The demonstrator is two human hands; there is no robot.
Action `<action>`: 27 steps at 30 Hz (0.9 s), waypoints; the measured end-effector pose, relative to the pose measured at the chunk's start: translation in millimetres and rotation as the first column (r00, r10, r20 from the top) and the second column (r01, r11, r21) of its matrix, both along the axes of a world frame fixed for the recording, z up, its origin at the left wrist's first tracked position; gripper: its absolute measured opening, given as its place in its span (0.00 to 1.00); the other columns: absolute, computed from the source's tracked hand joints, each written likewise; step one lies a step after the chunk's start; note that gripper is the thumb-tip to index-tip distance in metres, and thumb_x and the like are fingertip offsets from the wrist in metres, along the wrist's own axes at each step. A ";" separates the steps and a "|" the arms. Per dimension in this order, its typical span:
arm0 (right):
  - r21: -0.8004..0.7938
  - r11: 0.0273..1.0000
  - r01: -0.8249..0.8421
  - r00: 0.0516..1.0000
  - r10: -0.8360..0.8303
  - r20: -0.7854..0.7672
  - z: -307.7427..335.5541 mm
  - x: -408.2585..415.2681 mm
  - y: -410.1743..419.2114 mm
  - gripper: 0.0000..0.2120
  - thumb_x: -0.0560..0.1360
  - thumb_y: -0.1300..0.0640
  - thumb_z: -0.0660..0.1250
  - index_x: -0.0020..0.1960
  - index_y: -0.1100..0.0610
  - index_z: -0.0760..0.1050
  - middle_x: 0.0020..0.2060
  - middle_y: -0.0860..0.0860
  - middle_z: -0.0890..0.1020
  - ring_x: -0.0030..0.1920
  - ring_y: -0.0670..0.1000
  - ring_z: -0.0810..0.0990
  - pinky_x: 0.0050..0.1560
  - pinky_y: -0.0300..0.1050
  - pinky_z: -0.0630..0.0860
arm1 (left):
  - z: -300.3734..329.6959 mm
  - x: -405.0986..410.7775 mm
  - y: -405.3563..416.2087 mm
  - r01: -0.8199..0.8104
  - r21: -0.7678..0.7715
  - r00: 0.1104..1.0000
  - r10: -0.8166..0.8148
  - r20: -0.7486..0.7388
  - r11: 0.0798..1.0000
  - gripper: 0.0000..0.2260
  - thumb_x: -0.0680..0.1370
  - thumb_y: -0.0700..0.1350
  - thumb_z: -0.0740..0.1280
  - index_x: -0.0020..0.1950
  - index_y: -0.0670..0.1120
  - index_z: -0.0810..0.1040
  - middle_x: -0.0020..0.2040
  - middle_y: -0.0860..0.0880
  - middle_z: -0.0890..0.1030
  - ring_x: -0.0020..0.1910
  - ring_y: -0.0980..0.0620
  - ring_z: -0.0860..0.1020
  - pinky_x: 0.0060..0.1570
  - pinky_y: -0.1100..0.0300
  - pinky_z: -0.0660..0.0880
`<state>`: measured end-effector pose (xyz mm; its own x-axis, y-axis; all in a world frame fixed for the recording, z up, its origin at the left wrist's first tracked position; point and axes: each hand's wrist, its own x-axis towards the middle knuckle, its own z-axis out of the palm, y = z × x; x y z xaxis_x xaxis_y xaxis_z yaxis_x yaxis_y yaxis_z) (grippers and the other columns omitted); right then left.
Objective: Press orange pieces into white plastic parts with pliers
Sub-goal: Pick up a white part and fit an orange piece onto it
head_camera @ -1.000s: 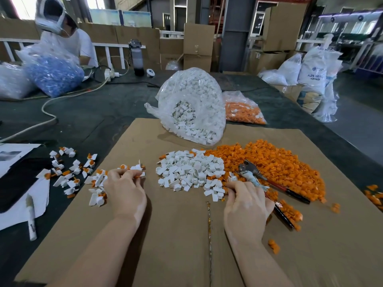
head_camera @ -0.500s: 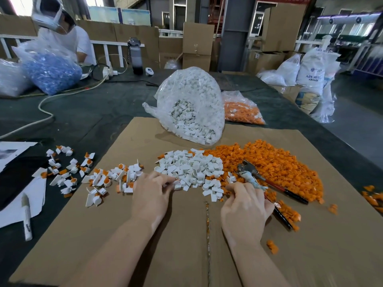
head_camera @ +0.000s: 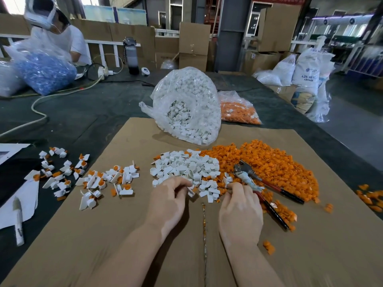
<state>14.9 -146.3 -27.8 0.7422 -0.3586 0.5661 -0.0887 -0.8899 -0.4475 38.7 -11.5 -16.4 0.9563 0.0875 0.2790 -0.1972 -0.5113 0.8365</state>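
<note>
A pile of loose white plastic parts (head_camera: 186, 168) lies on the cardboard sheet (head_camera: 310, 245), touching a wide heap of orange pieces (head_camera: 269, 162) on its right. Pliers (head_camera: 246, 172) with red and black handles rest on the orange heap. My left hand (head_camera: 167, 201) reaches into the near edge of the white pile, and its fingertips pinch a white part. My right hand (head_camera: 240, 210) has its fingers curled down where the two piles meet, right beside the pliers' lower handle. Its fingertips are hidden, so what it holds is unclear. Assembled white-and-orange parts (head_camera: 107, 181) lie scattered to the left.
A clear bag of white parts (head_camera: 186, 104) and a bag of orange pieces (head_camera: 238, 108) stand behind the piles. A marker (head_camera: 18, 222) lies on white paper at the left. Another person sits at the far left behind a bag of blue parts (head_camera: 43, 73). A cable crosses the dark table.
My left hand has moved right from the assembled parts to the near edge of the white pile. My right hand has stayed by the pliers.
</note>
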 end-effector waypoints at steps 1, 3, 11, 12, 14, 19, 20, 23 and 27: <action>0.003 1.000 -0.019 1.000 0.019 -0.001 -0.4 0.2 -0.4 0.05 0.68 0.69 0.71 0.44 0.64 0.79 0.37 0.58 0.81 0.37 0.60 0.79 0.37 0.52 0.76 | 1.1 -1.3 0.8 -0.011 -0.060 1.000 0.010 -0.012 0.998 0.11 0.76 0.38 0.67 0.40 0.54 0.79 0.38 0.61 0.78 0.40 0.71 0.75 0.39 0.81 0.65; 0.022 0.999 -0.040 0.999 0.041 -0.009 -0.5 0.6 -1.1 0.05 0.69 0.68 0.71 0.45 0.63 0.79 0.39 0.57 0.81 0.39 0.60 0.79 0.39 0.51 0.76 | 3.0 -3.9 3.7 -0.039 -0.180 0.999 0.033 -0.037 0.983 0.09 0.74 0.41 0.70 0.37 0.54 0.80 0.34 0.56 0.80 0.36 0.67 0.77 0.35 0.79 0.68; 0.074 0.995 -0.070 0.997 0.072 -0.029 0.1 0.8 -1.1 0.04 0.72 0.67 0.68 0.45 0.62 0.80 0.40 0.56 0.82 0.42 0.59 0.78 0.42 0.52 0.75 | 3.7 11.5 57.2 -0.368 0.071 0.929 0.364 0.062 0.927 0.08 0.77 0.37 0.64 0.53 0.46 0.79 0.45 0.53 0.76 0.45 0.55 0.73 0.47 0.67 0.67; 0.072 0.995 -0.063 0.997 0.065 -0.030 0.4 0.5 -0.9 0.04 0.71 0.68 0.69 0.44 0.62 0.80 0.40 0.56 0.82 0.42 0.59 0.78 0.42 0.52 0.74 | 3.4 13.6 64.0 -0.382 0.128 0.924 0.372 0.091 0.915 0.09 0.77 0.36 0.64 0.53 0.45 0.79 0.46 0.51 0.76 0.46 0.53 0.73 0.48 0.63 0.68; 0.062 0.997 -0.040 0.998 0.042 -0.043 0.9 0.5 -0.3 0.04 0.71 0.67 0.69 0.44 0.61 0.80 0.41 0.55 0.82 0.43 0.59 0.78 0.43 0.52 0.73 | 2.1 17.6 74.6 -0.407 0.237 0.913 0.388 0.127 0.882 0.09 0.77 0.34 0.63 0.54 0.42 0.80 0.47 0.45 0.78 0.48 0.47 0.73 0.48 0.59 0.69; 0.040 0.999 0.022 0.999 -0.020 -0.046 2.1 -0.8 0.5 0.05 0.71 0.66 0.68 0.45 0.59 0.81 0.42 0.55 0.82 0.45 0.60 0.78 0.45 0.52 0.69 | -0.9 20.6 79.9 -0.410 0.421 0.907 0.408 0.099 0.809 0.12 0.78 0.34 0.61 0.56 0.40 0.81 0.51 0.42 0.78 0.53 0.43 0.70 0.52 0.55 0.68; 0.036 0.998 0.044 0.998 -0.042 -0.051 3.2 -1.4 0.7 0.06 0.71 0.67 0.68 0.45 0.59 0.81 0.42 0.55 0.82 0.45 0.60 0.77 0.45 0.52 0.68 | -1.0 20.4 79.2 -0.410 0.438 0.906 0.414 0.092 0.800 0.13 0.77 0.33 0.61 0.56 0.41 0.81 0.52 0.43 0.77 0.54 0.43 0.68 0.52 0.55 0.67; 0.023 0.996 0.092 0.994 -0.090 -0.053 6.7 -2.9 2.3 0.09 0.66 0.69 0.70 0.44 0.61 0.80 0.42 0.57 0.80 0.44 0.62 0.77 0.43 0.53 0.68 | 0.6 19.0 75.2 -0.412 0.453 0.904 0.417 0.093 0.791 0.15 0.76 0.30 0.62 0.58 0.42 0.80 0.54 0.44 0.76 0.55 0.45 0.64 0.54 0.55 0.65; 0.023 0.994 0.111 0.987 -0.108 -0.121 7.3 -3.2 2.3 0.12 0.63 0.67 0.70 0.47 0.62 0.78 0.44 0.59 0.79 0.46 0.62 0.75 0.43 0.52 0.68 | 3.2 16.5 63.0 -0.347 0.436 0.937 0.295 0.185 0.830 0.14 0.73 0.32 0.65 0.55 0.42 0.81 0.50 0.47 0.77 0.52 0.50 0.66 0.49 0.62 0.63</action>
